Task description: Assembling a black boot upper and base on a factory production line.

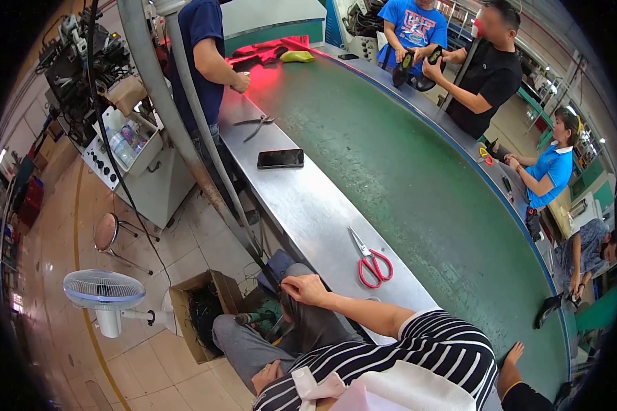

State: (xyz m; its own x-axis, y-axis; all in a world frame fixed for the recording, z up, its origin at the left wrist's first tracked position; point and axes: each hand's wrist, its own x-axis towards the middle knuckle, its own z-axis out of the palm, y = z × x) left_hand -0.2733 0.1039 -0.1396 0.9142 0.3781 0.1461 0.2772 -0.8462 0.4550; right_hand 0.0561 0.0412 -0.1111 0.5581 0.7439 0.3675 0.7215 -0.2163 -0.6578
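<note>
My right hand (306, 290) hovers by my knee, its fingers curled closed at a dark strip or edge of dark material (275, 279). What they pinch is too small to make out. My left hand (266, 376) lies on my grey-trousered thigh (238, 337), fingers laid along it and nothing seen in them. Dark cloth (322, 327) covers part of my lap. On the metal table edge (329, 212), beyond my right forearm, rest red-handled scissors (370, 258). Farther along are a black phone (280, 159) and pliers (255, 126).
A long green conveyor belt (391, 157) runs beside me. Along its far side people handle black shoes (404, 68); another person's hand (515, 353) rests on the near belt. By my legs stand a cardboard box (197, 305), a fan (104, 291) and metal posts (164, 99).
</note>
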